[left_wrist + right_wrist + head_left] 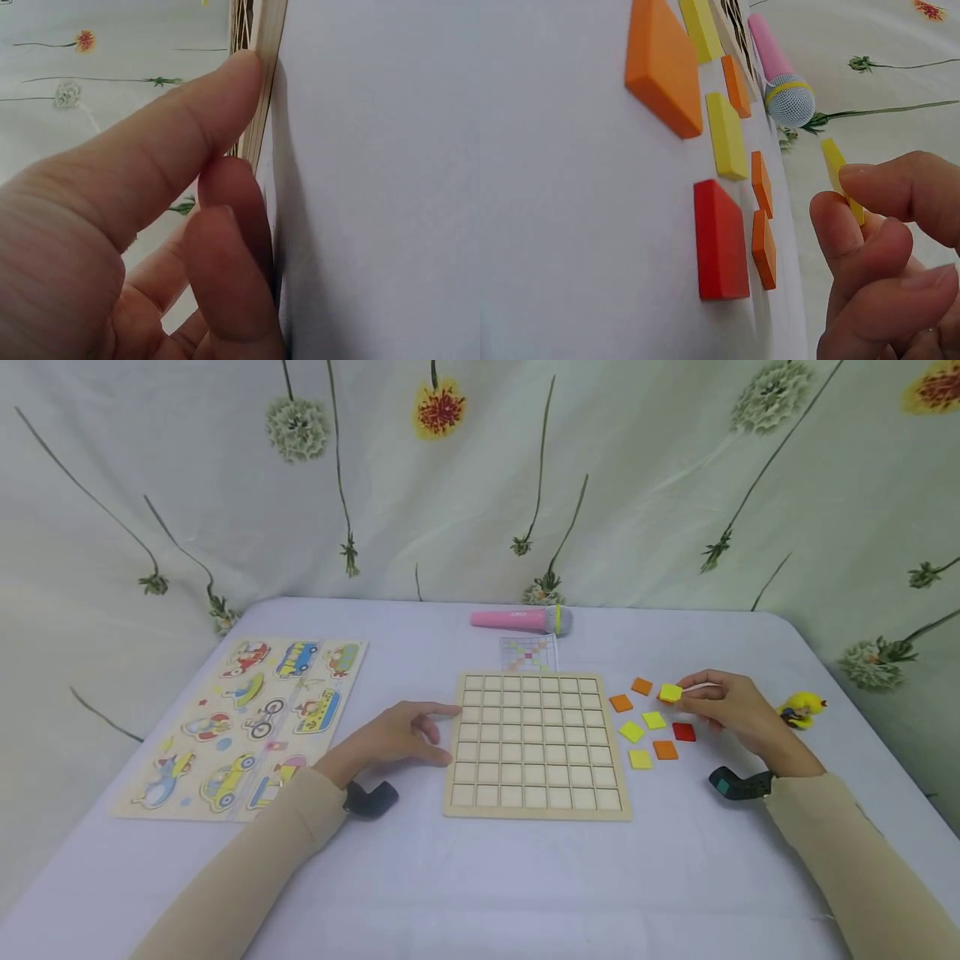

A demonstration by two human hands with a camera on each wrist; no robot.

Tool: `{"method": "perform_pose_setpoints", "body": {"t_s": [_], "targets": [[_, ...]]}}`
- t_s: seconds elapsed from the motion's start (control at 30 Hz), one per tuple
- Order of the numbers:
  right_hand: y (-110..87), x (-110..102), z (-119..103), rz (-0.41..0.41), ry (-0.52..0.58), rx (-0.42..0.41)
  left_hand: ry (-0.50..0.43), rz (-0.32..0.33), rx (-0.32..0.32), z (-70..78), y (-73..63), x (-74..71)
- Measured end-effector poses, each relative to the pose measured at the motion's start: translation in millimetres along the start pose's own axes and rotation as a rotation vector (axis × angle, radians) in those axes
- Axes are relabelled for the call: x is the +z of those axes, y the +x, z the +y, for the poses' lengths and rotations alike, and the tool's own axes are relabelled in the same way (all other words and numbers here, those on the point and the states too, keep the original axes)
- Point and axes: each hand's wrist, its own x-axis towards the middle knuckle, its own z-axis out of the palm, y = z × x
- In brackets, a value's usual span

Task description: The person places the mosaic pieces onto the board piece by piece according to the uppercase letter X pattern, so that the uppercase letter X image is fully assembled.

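A wooden grid board with square cells lies in the middle of the table. My left hand is at its left side, index finger and thumb extended to the frame's edge. In the left wrist view a fingertip rests against the board's wooden side. My right hand pinches a yellow square tile between thumb and finger, raised over the table. Below and beside it lie a red tile, several orange tiles and several yellow tiles.
A pink microphone lies behind a small printed pattern card at the board's far edge. On the left is a vehicle picture puzzle board. A yellow-headed toy figure stands beyond my right wrist. A flowered cloth hangs behind the table.
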Motion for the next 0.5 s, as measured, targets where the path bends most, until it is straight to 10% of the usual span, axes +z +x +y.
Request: {"method": "perform_pose_setpoints", "body": {"t_s": [0.5], "targets": [[9.8,24,-30,-0.11,0.088,-0.081,-0.012,0.002,-0.003,0.2,-1.1,0.9]]}}
